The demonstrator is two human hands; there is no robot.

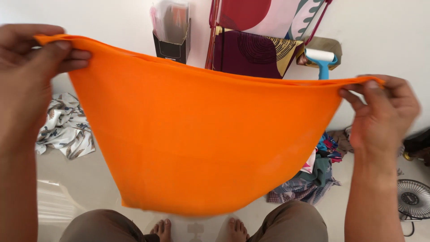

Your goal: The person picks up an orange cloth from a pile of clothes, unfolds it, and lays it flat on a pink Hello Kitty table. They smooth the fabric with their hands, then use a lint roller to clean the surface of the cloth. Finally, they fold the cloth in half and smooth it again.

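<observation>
Holding an orange cloth (197, 148) stretched wide, left hand (27, 58) and right hand (385, 112) each pinch a top corner, left one higher.

A plain bright orange cloth (197, 143) hangs spread in the air, its top edge sagging from ten o'clock to three o'clock, its rounded bottom drooping toward six o'clock.

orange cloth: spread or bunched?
Spread: orange cloth hangs between left hand and right hand, each pinching a top corner.
</observation>
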